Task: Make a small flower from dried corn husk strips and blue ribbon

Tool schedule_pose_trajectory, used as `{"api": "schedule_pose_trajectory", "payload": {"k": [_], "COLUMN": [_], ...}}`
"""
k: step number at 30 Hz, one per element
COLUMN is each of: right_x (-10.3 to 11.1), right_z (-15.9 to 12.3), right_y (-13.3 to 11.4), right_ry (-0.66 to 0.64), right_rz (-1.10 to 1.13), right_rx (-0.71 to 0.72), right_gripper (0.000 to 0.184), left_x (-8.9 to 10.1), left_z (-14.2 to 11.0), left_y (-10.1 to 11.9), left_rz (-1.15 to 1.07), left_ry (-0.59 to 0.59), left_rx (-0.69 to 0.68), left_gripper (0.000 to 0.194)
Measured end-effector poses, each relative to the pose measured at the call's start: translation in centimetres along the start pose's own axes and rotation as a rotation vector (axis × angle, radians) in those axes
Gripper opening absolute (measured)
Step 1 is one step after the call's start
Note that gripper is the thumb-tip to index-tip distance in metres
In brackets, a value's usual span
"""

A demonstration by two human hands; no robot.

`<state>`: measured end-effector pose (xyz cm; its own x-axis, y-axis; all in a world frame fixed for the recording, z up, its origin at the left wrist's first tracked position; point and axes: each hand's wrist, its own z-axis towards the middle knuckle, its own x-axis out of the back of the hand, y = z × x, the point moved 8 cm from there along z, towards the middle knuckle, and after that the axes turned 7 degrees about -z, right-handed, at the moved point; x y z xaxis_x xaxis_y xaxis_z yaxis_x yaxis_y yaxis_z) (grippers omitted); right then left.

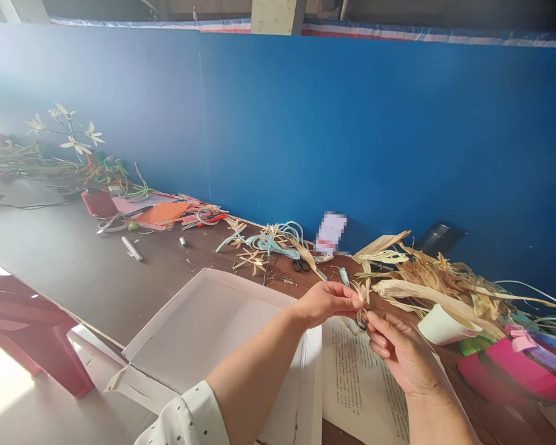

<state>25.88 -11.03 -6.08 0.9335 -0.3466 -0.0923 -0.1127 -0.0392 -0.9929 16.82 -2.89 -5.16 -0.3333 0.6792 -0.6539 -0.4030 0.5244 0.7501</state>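
Note:
In the head view, my left hand (327, 303) pinches a small pale flower made of dried corn husk strips (362, 292) between thumb and fingers. My right hand (401, 349) comes from the other side, thumb and forefinger closed at the lower end of the same flower. Its stem end is partly hidden by my fingers. Below my hands lies a printed sheet (352, 383) beside a shallow white cardboard box lid (241, 334). A heap of dried corn husks (438, 275) spreads just beyond my right hand. Black-handled scissors (300, 265) rest past my left hand.
A white cup (445, 324) lies tipped by the husks, near a pink container (509, 371). Finished-looking husk flowers (252, 262) and blue ribbon (278, 246) lie along a blue partition (375, 136). Coloured paper (164, 213) is farther left. A red stool (23, 327) stands beside the table.

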Motion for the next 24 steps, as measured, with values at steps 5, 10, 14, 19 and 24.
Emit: {"api": "schedule_pose_trajectory", "payload": {"k": [5,10,14,19,24], "right_x": [0.2,1.2,1.9,2.3,2.5], "right_z": [0.0,0.3,0.4,0.4,0.4], "right_y": [-0.1,-0.5,-0.7,-0.8,-0.9], "right_ry": [0.018,0.129,0.21,0.277,0.299], "right_rz": [0.014,-0.015,-0.03,-0.026,-0.076], "right_rx": [-0.017,0.045,0.092,0.111,0.137], "right_gripper": [0.024,0.026,0.028,0.032,0.031], "left_x": [0.6,1.4,1.5,1.5,1.5], "left_z": [0.0,0.0,0.3,0.4,0.5], "left_y": [0.5,0.8,0.4,0.1,-0.1], "left_rz": [0.0,0.058,0.107,0.144,0.193], "left_ry": [0.093,0.19,0.152,0.139,0.152], "left_rx": [-0.04,-0.065,-0.084,-0.092,-0.107], "left_gripper": [0.043,0.042,0.042,0.04,0.04]}}
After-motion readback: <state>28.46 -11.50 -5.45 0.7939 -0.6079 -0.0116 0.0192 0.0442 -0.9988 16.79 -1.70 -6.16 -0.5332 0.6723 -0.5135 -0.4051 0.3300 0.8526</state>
